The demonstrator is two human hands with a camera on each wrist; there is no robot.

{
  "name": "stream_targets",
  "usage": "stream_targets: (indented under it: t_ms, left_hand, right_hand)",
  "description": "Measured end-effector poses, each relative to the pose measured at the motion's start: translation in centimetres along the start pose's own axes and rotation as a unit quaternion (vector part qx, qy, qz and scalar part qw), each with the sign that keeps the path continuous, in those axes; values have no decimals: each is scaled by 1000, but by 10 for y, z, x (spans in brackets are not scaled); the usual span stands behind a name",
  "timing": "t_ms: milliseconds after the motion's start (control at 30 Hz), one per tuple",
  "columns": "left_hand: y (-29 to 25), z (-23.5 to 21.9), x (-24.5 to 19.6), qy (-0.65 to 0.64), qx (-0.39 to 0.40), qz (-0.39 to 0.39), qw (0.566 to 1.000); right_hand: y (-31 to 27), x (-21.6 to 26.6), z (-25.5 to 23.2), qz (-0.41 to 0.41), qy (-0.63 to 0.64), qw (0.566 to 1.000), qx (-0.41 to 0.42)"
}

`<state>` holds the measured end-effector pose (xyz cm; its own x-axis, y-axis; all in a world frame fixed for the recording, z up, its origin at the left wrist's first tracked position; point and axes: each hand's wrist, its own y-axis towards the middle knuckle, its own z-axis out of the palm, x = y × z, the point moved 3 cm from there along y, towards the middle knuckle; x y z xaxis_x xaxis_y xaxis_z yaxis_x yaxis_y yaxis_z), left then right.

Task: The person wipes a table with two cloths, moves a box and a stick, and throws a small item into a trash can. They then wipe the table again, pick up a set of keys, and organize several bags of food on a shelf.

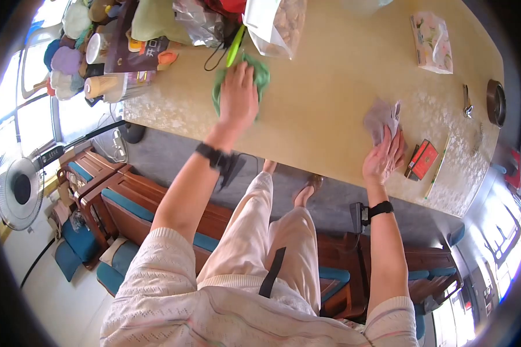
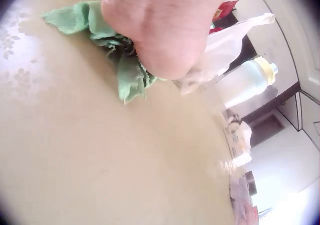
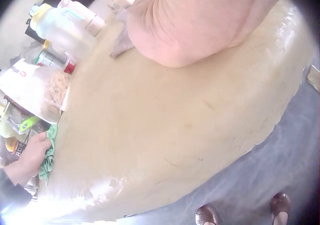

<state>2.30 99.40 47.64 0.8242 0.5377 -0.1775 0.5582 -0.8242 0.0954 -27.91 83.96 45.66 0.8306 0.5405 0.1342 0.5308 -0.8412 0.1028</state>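
A bunched green cloth lies on the table under my left hand, whose fingers grip it from above. In the left wrist view folds of the green cloth stick out around the heel of that hand. On the right side of the table my right hand holds a greyish-pink cloth, its folds standing out past the fingers. In the right wrist view the wrist hides most of this hand, and only a corner of the greyish-pink cloth shows.
A lime-green handled tool and a white bag lie just beyond my left hand. Right of my right hand is a red box beside a thin stick. A tissue box, a nail clipper-like metal item and a dark round dish are farther off.
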Motion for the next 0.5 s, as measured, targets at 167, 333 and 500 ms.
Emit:
stream_targets:
  t_ms: [167, 333, 500]
  left_hand:
    - [-56, -17, 15, -49, 86, 56, 994]
    - [-2, 20, -16, 8, -54, -27, 998]
    - [-37, 13, -51, -114, -20, 122, 986]
  right_hand:
    - [0, -2, 1, 16, -5, 1000, 14]
    - [-2, -2, 0, -3, 6, 1000, 2]
    - [-1, -2, 6, -2, -10, 1000, -3]
